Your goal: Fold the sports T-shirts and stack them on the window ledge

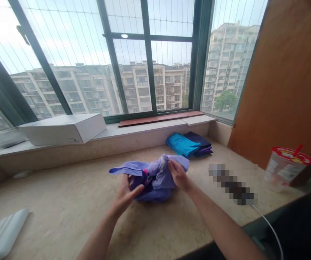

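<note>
A crumpled purple cloth (158,180), thin and light, is bunched over the stone ledge in front of me. It has a small pink patch and a pale strip near its middle; whether it is a bag or a garment I cannot make out. My left hand (128,193) grips its left side, thumb in front and fingers partly hidden behind the fabric. Up at the right end, my right hand (179,175) pinches a fold between thumb and fingers. Behind it lie a folded bright blue cloth (183,144) and a folded dark navy cloth (198,139), with purple fabric beneath.
A white box (55,130) stands on the sill at the left, beside a brown board (161,118). A red-lidded plastic cup (287,168) is at the right, near a blurred-out object with a white cable (270,225). A white object (5,234) lies at the lower left.
</note>
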A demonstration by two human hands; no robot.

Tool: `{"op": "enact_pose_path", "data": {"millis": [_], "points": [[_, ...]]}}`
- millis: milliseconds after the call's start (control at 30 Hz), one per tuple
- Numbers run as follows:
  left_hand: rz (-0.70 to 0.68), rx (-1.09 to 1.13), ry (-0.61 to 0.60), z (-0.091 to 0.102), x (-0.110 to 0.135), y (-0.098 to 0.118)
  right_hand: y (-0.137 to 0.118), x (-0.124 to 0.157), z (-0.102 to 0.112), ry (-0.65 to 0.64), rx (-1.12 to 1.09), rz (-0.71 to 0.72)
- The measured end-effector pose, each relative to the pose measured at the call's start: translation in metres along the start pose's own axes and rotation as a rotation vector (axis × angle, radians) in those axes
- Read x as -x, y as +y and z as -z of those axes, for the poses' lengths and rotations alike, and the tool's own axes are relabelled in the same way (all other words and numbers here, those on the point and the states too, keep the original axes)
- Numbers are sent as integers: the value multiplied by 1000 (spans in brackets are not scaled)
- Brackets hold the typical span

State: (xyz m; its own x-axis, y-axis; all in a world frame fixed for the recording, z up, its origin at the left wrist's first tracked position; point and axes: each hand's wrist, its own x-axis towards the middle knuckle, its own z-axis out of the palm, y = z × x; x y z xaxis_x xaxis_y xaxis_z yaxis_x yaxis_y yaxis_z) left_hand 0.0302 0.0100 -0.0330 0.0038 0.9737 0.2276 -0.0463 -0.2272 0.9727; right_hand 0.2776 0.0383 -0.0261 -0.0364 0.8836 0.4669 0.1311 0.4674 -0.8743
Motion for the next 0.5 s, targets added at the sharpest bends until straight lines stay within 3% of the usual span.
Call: {"op": "enact_pose_path", "data": {"millis": [67, 133, 233, 300, 400, 500], "points": [[-22, -173, -96, -15, 8, -11, -6, 10, -9, -220, -76, -23], [-78, -265, -97, -24, 8, -15, -8, 15, -13, -324, -95, -20], [-139, -283, -81, -15, -9, -4, -2, 8, -5, -230, -46, 24], [-170, -261, 75, 4, -28, 12, 8, -2, 7, -84, 71, 49], [-193, -228, 524, 36, -52, 39, 31, -16, 30, 119, 398, 18], [-176, -277, 708, 58, -58, 54, 55, -27, 48, 261, 711, -87]]}}
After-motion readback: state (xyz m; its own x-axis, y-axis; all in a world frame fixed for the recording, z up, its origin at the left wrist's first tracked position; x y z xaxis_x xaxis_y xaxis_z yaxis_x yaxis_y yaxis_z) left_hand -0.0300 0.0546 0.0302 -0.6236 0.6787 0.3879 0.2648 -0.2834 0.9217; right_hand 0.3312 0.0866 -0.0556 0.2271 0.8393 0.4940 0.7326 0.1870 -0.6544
